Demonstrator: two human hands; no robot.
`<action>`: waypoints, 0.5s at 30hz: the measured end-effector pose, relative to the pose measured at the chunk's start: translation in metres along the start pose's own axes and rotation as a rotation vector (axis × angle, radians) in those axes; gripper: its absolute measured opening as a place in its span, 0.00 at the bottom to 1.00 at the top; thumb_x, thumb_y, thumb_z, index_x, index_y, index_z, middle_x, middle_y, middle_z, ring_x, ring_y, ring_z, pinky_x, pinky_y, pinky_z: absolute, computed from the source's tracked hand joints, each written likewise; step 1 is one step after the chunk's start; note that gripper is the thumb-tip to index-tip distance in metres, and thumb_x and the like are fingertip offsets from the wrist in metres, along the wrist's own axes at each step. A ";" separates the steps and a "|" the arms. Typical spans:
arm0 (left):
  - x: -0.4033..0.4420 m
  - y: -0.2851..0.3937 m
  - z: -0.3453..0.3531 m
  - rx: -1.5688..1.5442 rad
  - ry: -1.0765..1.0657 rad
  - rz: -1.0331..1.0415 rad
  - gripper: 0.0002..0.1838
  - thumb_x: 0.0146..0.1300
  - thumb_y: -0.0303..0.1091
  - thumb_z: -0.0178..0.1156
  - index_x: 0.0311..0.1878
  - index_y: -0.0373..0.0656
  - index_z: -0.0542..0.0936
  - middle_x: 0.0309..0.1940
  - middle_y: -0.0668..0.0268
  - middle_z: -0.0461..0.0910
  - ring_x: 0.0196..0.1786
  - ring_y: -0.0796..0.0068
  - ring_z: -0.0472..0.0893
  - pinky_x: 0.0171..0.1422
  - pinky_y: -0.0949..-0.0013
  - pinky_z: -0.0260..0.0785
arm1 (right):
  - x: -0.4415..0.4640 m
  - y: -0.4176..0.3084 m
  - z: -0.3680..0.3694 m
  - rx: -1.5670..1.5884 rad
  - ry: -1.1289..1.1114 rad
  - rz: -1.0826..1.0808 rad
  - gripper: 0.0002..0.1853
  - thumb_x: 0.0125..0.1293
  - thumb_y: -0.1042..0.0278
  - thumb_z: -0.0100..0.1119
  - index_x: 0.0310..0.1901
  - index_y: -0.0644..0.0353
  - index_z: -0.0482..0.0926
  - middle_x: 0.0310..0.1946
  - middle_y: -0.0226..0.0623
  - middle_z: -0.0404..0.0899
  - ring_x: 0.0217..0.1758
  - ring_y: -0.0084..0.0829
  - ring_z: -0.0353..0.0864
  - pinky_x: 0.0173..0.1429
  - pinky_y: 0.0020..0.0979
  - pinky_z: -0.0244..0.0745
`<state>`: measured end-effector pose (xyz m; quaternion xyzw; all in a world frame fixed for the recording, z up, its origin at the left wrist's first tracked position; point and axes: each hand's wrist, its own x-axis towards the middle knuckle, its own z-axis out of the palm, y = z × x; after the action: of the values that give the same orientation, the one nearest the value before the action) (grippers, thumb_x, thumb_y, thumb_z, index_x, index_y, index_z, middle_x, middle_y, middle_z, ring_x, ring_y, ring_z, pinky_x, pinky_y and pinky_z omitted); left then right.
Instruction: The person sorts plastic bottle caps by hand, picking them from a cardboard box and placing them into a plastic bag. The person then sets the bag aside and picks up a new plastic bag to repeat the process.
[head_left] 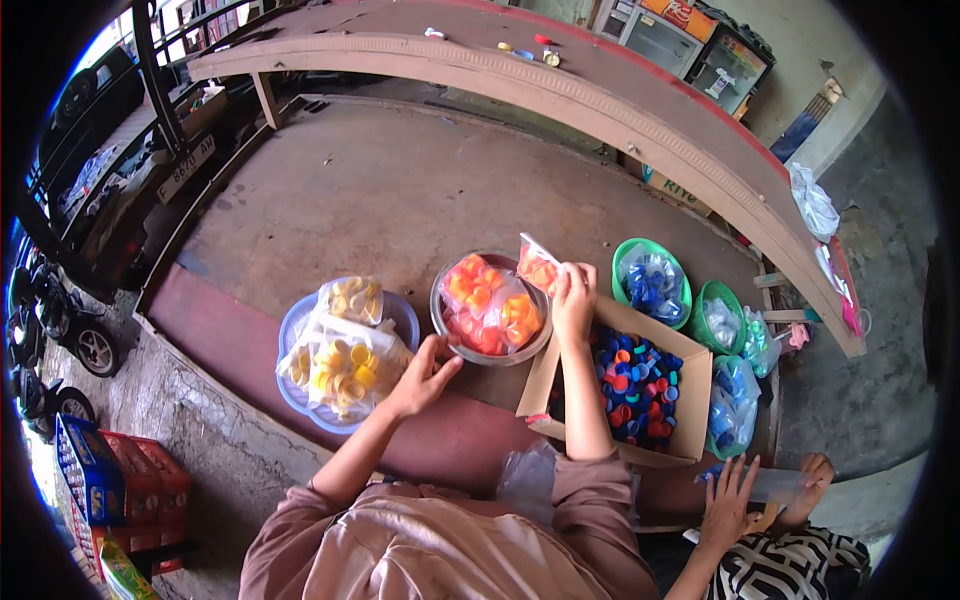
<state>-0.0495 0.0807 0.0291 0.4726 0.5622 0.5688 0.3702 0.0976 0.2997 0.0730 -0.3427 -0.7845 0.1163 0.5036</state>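
Observation:
My right hand (574, 300) pinches the top of a small clear plastic bag of orange caps (537, 268), held up over the right rim of a metal bowl (436, 318). Inside that bowl lie several bags of red and orange caps (478, 290). My left hand (428, 372) is empty, its fingers apart, close to the bowl's lower left edge. Left of it stands a lavender basin (405, 312) with bags of yellow caps (345, 372). Beside my right forearm, an open cardboard box (688, 400) holds many loose blue, red and black caps (635, 385).
Green baskets (686, 290) with bagged blue and clear caps line the right side. At lower right a co-worker's hands (735, 500) hold a clear plastic bag (775, 485). A raised wooden ledge (600, 110) curves across the back. Crates (130, 490) are stacked at lower left.

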 end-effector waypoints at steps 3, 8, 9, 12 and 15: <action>-0.013 -0.012 0.004 0.013 -0.007 -0.045 0.18 0.65 0.34 0.53 0.54 0.38 0.64 0.47 0.63 0.68 0.47 0.76 0.72 0.41 0.75 0.66 | -0.009 0.034 0.036 -0.043 -0.102 0.064 0.06 0.61 0.73 0.51 0.38 0.63 0.75 0.38 0.44 0.71 0.39 0.46 0.74 0.45 0.40 0.71; -0.034 -0.025 0.000 -0.044 -0.006 -0.200 0.17 0.64 0.30 0.54 0.55 0.39 0.66 0.49 0.64 0.65 0.51 0.73 0.67 0.52 0.72 0.67 | -0.021 0.045 0.056 -0.494 -0.479 0.162 0.06 0.56 0.71 0.52 0.31 0.61 0.77 0.32 0.46 0.77 0.45 0.44 0.74 0.48 0.40 0.70; -0.037 -0.026 0.000 -0.019 -0.019 -0.202 0.17 0.64 0.30 0.54 0.55 0.39 0.66 0.49 0.64 0.65 0.52 0.73 0.67 0.52 0.72 0.67 | -0.024 0.047 0.057 -0.480 -0.480 0.173 0.07 0.57 0.71 0.51 0.31 0.62 0.77 0.33 0.46 0.77 0.45 0.43 0.74 0.49 0.39 0.70; -0.037 -0.021 0.006 0.005 -0.081 -0.199 0.16 0.64 0.29 0.54 0.55 0.39 0.66 0.49 0.64 0.65 0.51 0.73 0.67 0.52 0.71 0.67 | -0.028 0.055 0.067 -0.532 -0.461 0.146 0.10 0.60 0.69 0.48 0.33 0.66 0.77 0.40 0.48 0.76 0.47 0.43 0.74 0.53 0.39 0.68; -0.037 -0.018 0.010 0.009 -0.137 -0.188 0.17 0.64 0.29 0.54 0.55 0.40 0.66 0.50 0.64 0.65 0.51 0.73 0.69 0.51 0.71 0.67 | -0.023 0.038 0.062 -0.552 -0.572 0.343 0.14 0.62 0.67 0.48 0.41 0.70 0.77 0.53 0.52 0.66 0.52 0.46 0.71 0.56 0.40 0.66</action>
<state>-0.0318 0.0497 0.0057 0.4574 0.5797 0.4955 0.4574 0.0661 0.3226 0.0075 -0.5437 -0.8260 0.0745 0.1287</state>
